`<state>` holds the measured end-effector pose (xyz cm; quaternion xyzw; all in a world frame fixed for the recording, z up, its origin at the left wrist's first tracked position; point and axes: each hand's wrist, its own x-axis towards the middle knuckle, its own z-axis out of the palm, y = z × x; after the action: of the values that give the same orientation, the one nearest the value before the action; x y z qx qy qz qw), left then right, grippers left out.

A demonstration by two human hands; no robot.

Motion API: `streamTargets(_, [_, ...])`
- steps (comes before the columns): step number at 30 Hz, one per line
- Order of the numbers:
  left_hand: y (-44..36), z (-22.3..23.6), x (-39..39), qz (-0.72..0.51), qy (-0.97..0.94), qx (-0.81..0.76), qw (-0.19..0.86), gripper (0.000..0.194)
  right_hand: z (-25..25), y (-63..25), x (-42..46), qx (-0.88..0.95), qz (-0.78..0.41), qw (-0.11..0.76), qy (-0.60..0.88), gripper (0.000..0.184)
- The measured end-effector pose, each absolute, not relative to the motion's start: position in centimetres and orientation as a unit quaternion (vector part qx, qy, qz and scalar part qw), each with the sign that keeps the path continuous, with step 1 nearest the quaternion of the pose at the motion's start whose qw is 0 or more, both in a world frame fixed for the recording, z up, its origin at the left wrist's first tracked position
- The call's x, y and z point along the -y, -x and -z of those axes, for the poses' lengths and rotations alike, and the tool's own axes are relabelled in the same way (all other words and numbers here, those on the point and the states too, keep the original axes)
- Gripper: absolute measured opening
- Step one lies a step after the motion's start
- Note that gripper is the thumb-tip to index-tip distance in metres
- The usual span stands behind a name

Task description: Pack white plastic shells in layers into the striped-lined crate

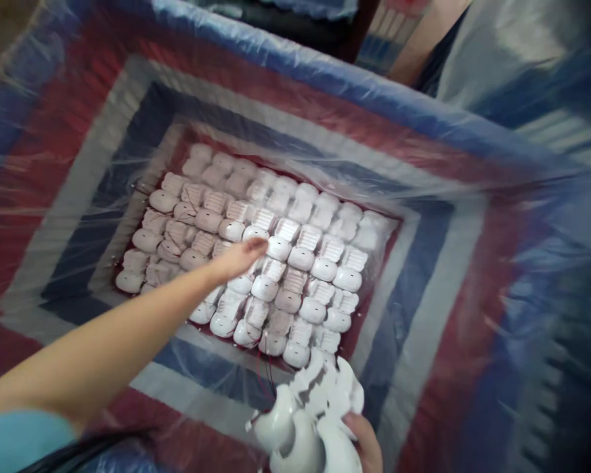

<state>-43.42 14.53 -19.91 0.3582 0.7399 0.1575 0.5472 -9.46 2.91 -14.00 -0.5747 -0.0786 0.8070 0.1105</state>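
Observation:
My left hand (246,255) reaches over the middle of the packed rows of white plastic parts (289,299). Its blurred fingers stretch out beside one rounded part, and I cannot tell whether they touch it. Each part has a smooth rounded end and a ribbed section, and thin dark red wires show among some of them. At the lower edge, my right hand (367,441) is closed around a bunch of loose white plastic parts (308,427) with curved shells. Most of that hand is hidden behind the bunch.
A deep container with red, white and blue striped walls (418,309) and a clear plastic liner surrounds the rows. Its blue rim (295,56) runs along the far side. Beyond it, at upper right, another person's arm (426,39) shows near pale, blurred material.

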Motion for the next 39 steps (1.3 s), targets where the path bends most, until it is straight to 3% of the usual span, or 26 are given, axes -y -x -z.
streamTargets(3, [37.2,15.0,-11.2,-0.123,-0.289,-0.491,0.813,0.052,11.8,12.1,-5.4,0.01,-0.808,0.141,0.572,0.035])
streamTargets(7, [32.4,11.7,-9.7,-0.201,-0.178,-0.381,0.885,0.071,10.6,13.3,-9.3,0.022,-0.812,0.163,0.559,0.046])
streamTargets(16, [27.3,10.9,-10.6,-0.328,0.015,-0.525,0.785,0.056,10.0,12.6,-14.3,0.072,-0.74,0.146,0.653,0.042])
streamTargets(20, [26.2,11.6,-11.1,-0.346,-0.048,-0.567,0.746,0.053,9.4,12.3,-14.8,0.185,-0.683,0.185,0.682,0.057])
streamTargets(25, [24.8,11.9,-12.6,-0.32,-0.187,-0.642,0.671,0.043,9.3,11.9,-13.8,0.206,-0.652,0.27,0.678,0.06])
streamTargets(30, [23.6,11.7,-14.0,-0.284,-0.271,-0.705,0.591,0.041,10.7,11.8,-14.7,0.189,-0.648,0.249,0.695,0.084])
streamTargets(36, [24.2,12.7,-16.7,-0.254,-0.337,-0.733,0.533,0.045,13.4,11.9,-19.2,0.163,-0.763,0.239,0.578,0.05])
streamTargets(39, [25.2,13.7,-18.0,-0.265,-0.327,-0.726,0.544,0.047,14.4,12.5,-20.8,0.14,-0.791,0.236,0.547,0.045])
